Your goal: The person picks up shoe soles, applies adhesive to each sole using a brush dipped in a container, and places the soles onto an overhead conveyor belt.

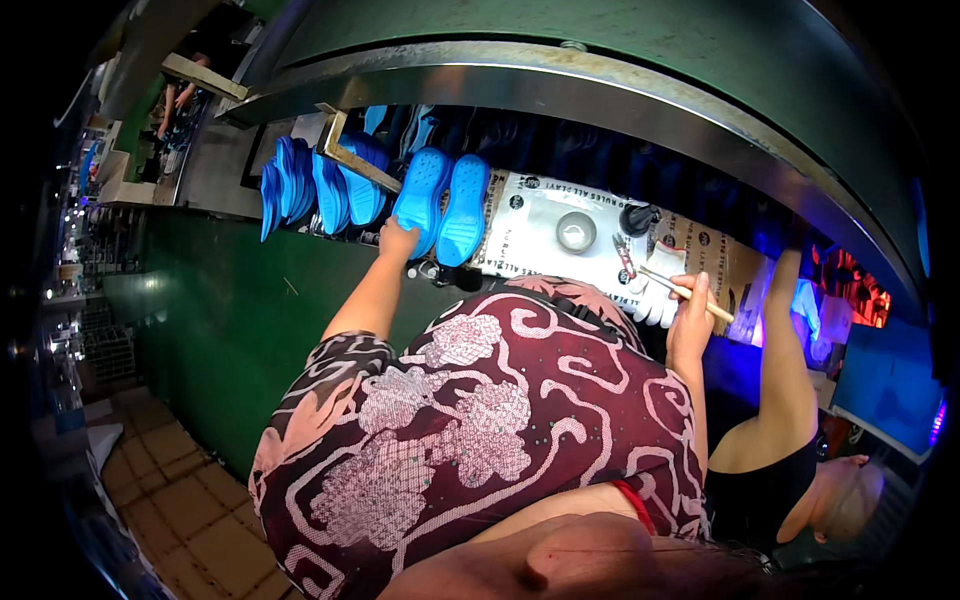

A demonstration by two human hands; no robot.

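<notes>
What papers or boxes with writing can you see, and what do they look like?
White printed sheet: lies flat on the bench beside the blue shoes, white with small dark round marks.
Brown printed cardboard: flat at the bench's right end, behind the right hand, tan with dark marks.

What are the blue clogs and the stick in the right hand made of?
Blue clogs: probably moulded foam or soft plastic, matte, one solid colour with vent holes at the toe. Stick in the right hand: looks like pale bare wood or bamboo, thin and straight. Neither is certain.
</notes>
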